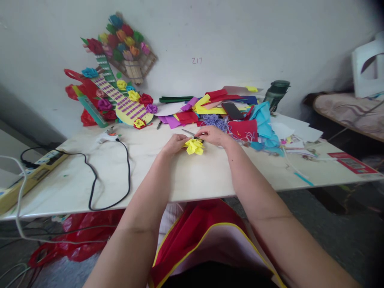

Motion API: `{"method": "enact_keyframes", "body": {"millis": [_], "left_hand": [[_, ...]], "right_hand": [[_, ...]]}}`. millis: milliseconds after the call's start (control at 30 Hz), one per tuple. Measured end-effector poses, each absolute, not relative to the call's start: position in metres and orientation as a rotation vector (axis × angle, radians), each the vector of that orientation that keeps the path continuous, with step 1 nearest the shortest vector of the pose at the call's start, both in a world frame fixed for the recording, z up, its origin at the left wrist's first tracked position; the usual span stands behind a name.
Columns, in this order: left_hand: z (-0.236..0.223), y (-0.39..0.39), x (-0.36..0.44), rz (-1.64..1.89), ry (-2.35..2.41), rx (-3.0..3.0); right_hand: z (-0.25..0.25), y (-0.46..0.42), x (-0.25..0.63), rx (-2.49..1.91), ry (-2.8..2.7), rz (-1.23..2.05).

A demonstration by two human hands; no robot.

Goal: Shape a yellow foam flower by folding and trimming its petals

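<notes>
My left hand is closed on a crumpled yellow paper flower over the middle of the pale table. My right hand grips a pair of scissors whose blades point left, just above the yellow paper. Both hands meet at the flower, close to a pile of coloured paper sheets behind them.
A paper guitar with paper flowers leans on the wall at back left. A glue gun with a black cord lies left, beside a power strip. A dark bottle stands back right. A red plastic bag is under the table.
</notes>
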State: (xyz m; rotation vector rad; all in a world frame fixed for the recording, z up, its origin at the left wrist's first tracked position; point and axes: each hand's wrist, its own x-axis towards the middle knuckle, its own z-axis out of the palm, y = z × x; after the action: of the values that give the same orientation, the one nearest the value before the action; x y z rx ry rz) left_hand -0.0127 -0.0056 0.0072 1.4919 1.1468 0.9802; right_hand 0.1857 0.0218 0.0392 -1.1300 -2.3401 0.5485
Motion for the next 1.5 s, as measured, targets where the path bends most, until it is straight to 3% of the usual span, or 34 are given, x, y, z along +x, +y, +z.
{"method": "enact_keyframes", "body": {"millis": [300,633,1000,1500], "left_hand": [[0.009,-0.003,-0.013,1.132,1.259,1.758],[0.013,-0.006,-0.014,1.053,1.252,1.748],[0.014,-0.007,-0.010,1.047,1.211,1.652],[0.008,-0.003,-0.010,1.119,1.221,1.822]], "right_hand": [[0.038,0.026,0.194,-1.205,-2.281,0.596],[0.044,0.018,0.195,-1.048,-2.354,0.865],[0.050,0.012,0.188,-1.149,-2.438,0.586],[0.049,0.012,0.182,-1.188,-2.408,0.531]]}}
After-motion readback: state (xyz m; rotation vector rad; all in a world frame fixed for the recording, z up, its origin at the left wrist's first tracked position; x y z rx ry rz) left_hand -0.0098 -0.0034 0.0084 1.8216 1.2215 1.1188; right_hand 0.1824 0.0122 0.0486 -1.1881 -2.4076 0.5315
